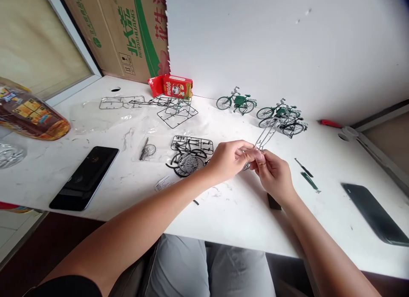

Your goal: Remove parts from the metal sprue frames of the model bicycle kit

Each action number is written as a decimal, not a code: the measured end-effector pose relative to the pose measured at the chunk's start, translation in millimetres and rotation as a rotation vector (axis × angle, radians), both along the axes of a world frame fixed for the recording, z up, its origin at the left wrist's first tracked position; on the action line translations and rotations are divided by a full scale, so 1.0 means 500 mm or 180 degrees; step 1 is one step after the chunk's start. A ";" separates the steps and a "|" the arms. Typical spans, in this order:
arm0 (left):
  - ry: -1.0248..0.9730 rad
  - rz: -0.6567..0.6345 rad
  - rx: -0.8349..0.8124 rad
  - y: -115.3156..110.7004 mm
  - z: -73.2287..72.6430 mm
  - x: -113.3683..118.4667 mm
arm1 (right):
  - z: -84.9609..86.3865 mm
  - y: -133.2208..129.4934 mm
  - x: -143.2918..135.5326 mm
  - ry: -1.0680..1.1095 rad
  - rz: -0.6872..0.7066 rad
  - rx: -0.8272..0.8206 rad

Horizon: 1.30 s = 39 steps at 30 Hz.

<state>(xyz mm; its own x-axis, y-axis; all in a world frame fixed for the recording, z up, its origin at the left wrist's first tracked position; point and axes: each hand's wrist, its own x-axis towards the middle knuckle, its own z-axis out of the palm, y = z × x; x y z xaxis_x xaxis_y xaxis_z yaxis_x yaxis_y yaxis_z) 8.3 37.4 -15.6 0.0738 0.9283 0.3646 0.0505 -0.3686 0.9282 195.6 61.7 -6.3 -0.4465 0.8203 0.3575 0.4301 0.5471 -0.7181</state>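
Observation:
A thin silvery-grey parts sprue (267, 134) sticks up and away from between my hands. My left hand (229, 161) pinches its near end with thumb and fingertips. Against it, my right hand (274, 173) is closed, its thumb and fingers on the same end. What exactly lies under the fingertips is hidden. Left of my hands lie black sprue frames (204, 144) and spoked model wheels (191, 164). Beyond the hands stand a green model bicycle (239, 101), another green one (270, 112) and a black one (293, 128).
Emptied sprue frames (174, 118) lie before a red box (177, 86). A black phone (84, 177) and a bottle (35, 113) are at left. On the right lie a small black tool (303, 167), a green one (309, 182) and a dark phone-like slab (377, 211).

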 end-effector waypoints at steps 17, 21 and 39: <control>0.0766 0.0605 0.0343 -0.001 -0.008 -0.006 | 0.001 -0.020 -0.006 0.0624 0.0615 -0.0766; 0.0983 0.0592 0.0603 -0.001 -0.012 -0.007 | 0.009 -0.029 -0.009 0.0651 0.0630 -0.0787; 0.0618 0.0444 0.0278 0.005 0.009 -0.011 | -0.005 -0.041 -0.012 0.0679 0.0576 -0.0868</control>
<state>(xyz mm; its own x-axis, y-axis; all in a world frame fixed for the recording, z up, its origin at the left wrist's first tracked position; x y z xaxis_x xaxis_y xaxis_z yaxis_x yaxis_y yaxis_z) 2.8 39.8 -11.2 0.0237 0.9000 0.4352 0.2806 -0.4238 0.8612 189.7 41.2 -8.9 -0.5320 0.8128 0.2375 0.1695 0.3770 -0.9106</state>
